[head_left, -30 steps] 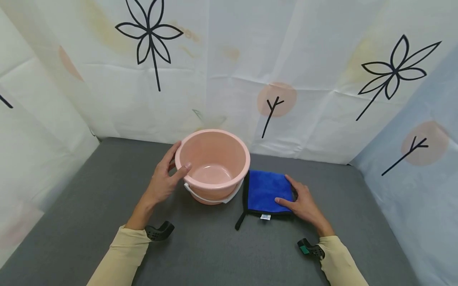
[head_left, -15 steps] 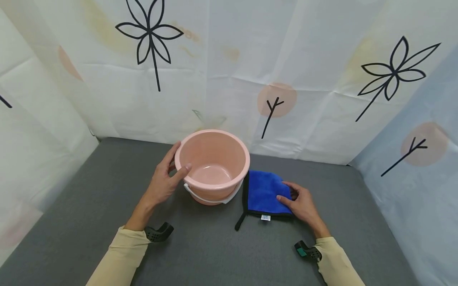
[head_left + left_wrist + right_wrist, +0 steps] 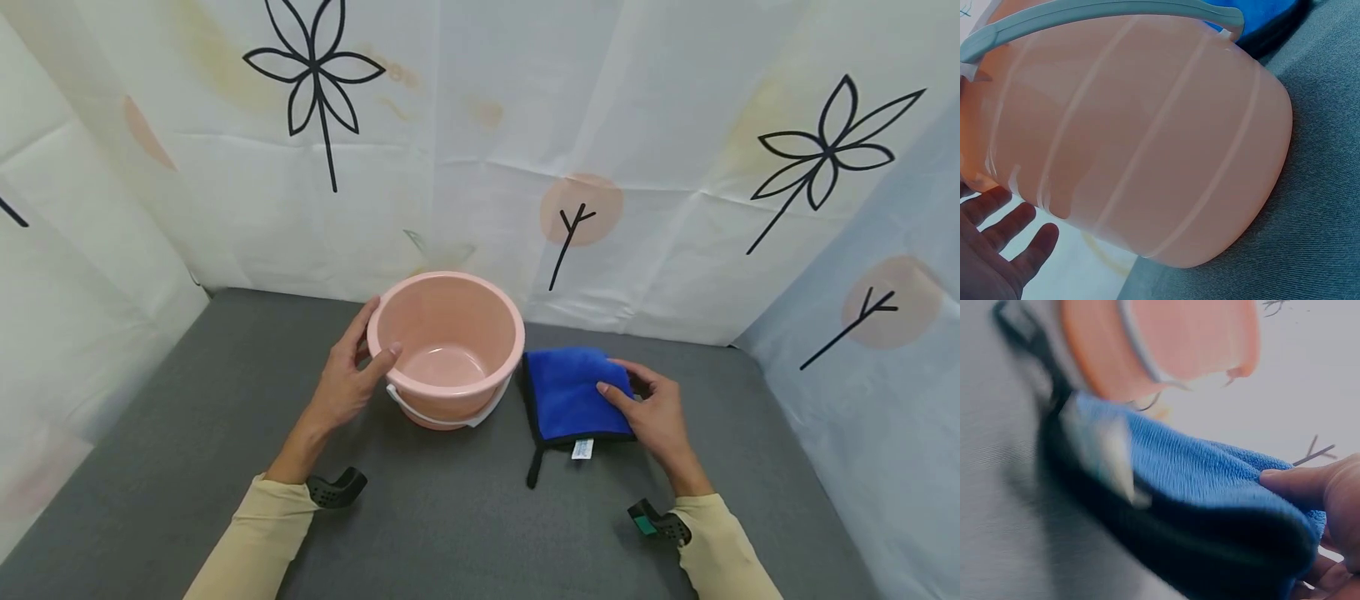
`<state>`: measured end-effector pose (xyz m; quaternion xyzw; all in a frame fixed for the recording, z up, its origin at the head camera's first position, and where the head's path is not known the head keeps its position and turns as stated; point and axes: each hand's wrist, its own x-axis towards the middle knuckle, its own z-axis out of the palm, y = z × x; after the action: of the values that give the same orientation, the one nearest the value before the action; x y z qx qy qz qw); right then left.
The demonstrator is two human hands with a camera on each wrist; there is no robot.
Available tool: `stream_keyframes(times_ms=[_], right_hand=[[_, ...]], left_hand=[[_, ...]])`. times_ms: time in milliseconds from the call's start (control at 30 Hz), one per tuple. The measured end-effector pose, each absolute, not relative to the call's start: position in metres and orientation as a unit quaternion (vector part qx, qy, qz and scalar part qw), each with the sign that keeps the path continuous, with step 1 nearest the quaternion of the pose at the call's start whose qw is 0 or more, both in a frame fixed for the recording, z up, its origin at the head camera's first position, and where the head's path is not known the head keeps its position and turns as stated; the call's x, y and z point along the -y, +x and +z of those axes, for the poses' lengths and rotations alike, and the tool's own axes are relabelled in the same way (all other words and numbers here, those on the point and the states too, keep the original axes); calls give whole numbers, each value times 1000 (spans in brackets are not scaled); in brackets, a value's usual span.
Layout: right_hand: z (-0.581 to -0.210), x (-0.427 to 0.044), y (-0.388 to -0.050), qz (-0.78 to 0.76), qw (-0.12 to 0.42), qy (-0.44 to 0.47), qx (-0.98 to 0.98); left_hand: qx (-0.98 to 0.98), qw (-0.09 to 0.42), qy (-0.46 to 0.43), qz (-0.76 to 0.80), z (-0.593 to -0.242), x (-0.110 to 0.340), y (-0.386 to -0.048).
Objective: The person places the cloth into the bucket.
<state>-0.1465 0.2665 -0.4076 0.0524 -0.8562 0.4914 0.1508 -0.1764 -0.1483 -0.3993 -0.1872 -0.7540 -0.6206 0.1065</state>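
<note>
A pink bucket (image 3: 447,390) with a white handle (image 3: 474,420) stands upright near the back of the grey surface. My left hand (image 3: 343,388) holds its left rim, thumb over the edge and fingers along the outside; in the left wrist view the fingertips (image 3: 1042,245) are by the bucket's wall. Just right of the bucket is a folded blue cloth (image 3: 572,392) with black edging, a black loop and a white tag. My right hand (image 3: 660,417) pinches its right side, thumb on top and fingers beneath. In the right wrist view the cloth appears tilted up off the surface.
A grey covered surface (image 3: 465,517) extends in front of and around both things. White printed fabric (image 3: 480,167) hangs right behind the bucket, with more at the left and right sides. Each wrist wears a black device (image 3: 336,487).
My right hand has gathered the right side of the cloth, then lifted and shifted it a little to the right. The left hand and the bucket have stayed in place.
</note>
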Motion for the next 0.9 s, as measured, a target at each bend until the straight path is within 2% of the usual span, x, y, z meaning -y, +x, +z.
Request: stream_keyframes(times_ms=[367, 667, 900], right_hand=[[-338, -263, -149, 526, 194, 63, 826], [-281, -246, -156, 569, 200, 66, 795], [-257, -222, -165, 619, 203, 108, 751]], left_hand=[[756, 97, -184, -621, -398, 149, -177], [757, 94, -182, -620, -400, 149, -178], [758, 91, -180, -620, -400, 150, -177]])
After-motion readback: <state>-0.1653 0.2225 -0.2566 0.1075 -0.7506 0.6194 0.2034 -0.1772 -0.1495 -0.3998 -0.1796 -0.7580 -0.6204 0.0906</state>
